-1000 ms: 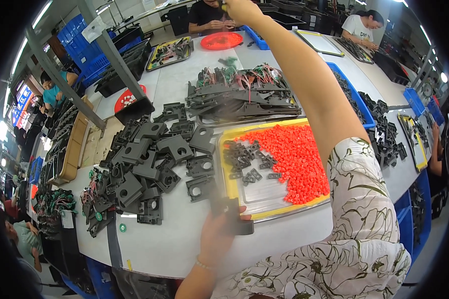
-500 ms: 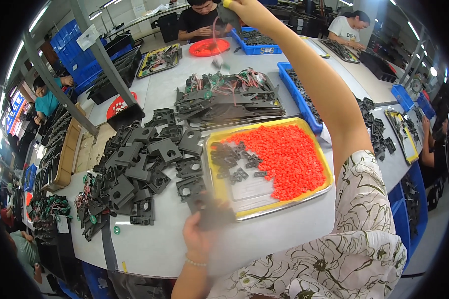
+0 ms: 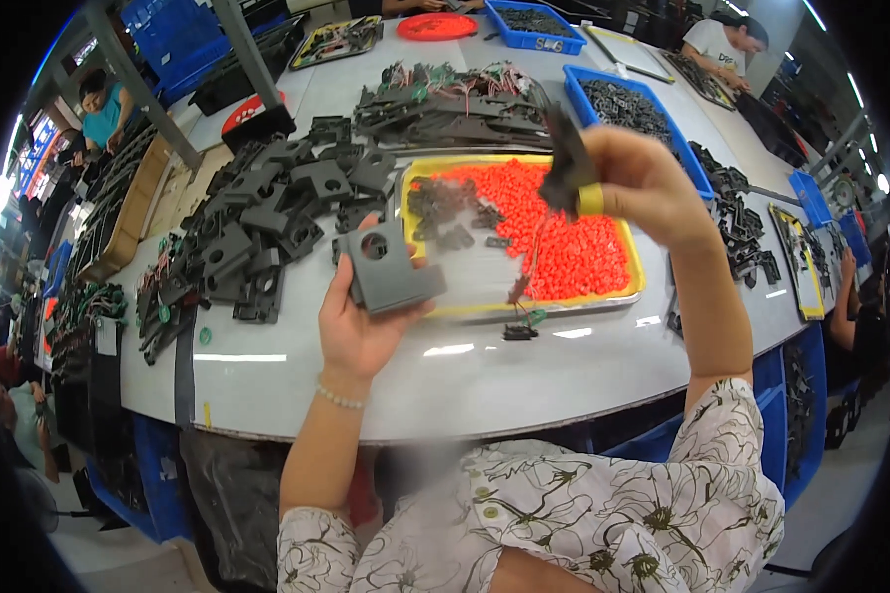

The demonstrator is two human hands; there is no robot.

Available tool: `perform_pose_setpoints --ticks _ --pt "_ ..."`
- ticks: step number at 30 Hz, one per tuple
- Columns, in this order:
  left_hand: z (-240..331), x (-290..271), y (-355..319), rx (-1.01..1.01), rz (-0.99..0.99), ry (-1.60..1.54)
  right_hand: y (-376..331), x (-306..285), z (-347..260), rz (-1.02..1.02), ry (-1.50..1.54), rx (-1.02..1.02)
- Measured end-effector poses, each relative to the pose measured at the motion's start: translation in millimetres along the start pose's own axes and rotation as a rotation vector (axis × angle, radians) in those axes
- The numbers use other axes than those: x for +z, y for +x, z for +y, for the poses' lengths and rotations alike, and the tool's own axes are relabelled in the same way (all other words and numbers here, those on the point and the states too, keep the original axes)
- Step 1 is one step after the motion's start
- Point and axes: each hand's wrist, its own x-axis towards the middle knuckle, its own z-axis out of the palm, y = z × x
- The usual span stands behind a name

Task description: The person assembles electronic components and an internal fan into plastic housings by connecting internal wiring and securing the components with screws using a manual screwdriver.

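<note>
My left hand (image 3: 351, 331) holds up a grey plastic housing (image 3: 398, 277) with a round hole, at the tray's left front corner. Between the thumb and fingers of my right hand (image 3: 648, 188) is a dark plastic part (image 3: 567, 168), held above the tray's right side. A yellow band wraps the right thumb. Thin wires hang from that part, with a green disc (image 3: 537, 316) and a small black piece (image 3: 520, 333) at their lower end, in front of the tray's edge. The yellow-rimmed tray (image 3: 635, 282) contains many small red pieces (image 3: 583, 262) and some small dark parts (image 3: 440, 203).
Left of the tray lies a heap of grey housings (image 3: 257, 217). Behind it is a stack of dark parts with wires (image 3: 455, 109). A blue bin (image 3: 697, 173) stands at the right, a red plate (image 3: 435, 27) farther back. Other people sit around, one in white (image 3: 717, 54).
My right hand has come down from high over the far stack, bringing the dark part and its wires nearer. My left hand has lifted the housing and turned it into clear sight. The view has tilted down.
</note>
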Motion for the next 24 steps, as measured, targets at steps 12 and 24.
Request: perform_pose_setpoints --ticks 12,24 --pt "-46 14 25 -0.134 0.019 0.399 -65 27 92 0.069 0.012 -0.097" --pt "-58 -15 20 -0.233 0.030 0.073 -82 41 109 0.050 0.341 0.098"
